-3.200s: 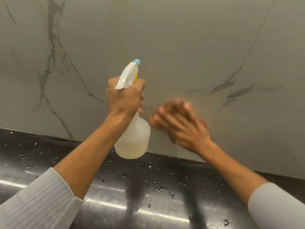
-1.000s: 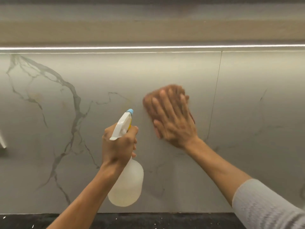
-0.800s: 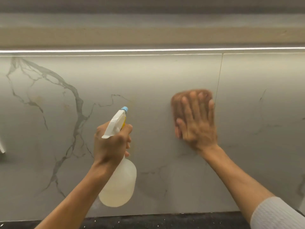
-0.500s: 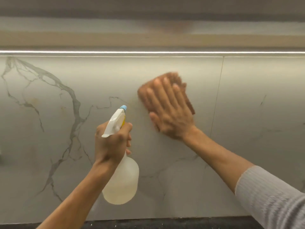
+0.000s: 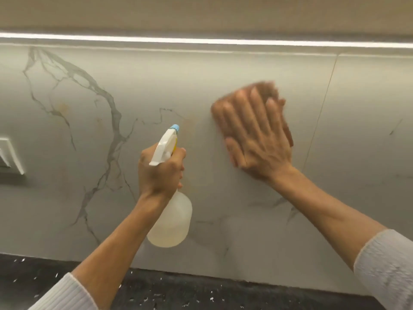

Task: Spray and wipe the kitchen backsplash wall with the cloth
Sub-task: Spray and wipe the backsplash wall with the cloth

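Two hands up at the backsplash wall (image 5: 156,90): the right hand (image 5: 257,139) lies flat with fingers spread, pressing the brown cloth (image 5: 271,90) against the marble, blurred. The left hand (image 5: 159,173) is wrapped tight around the neck of the spray bottle (image 5: 172,222), held upright just beside the wall, blue nozzle (image 5: 175,127) toward it, above the dark countertop (image 5: 178,291).
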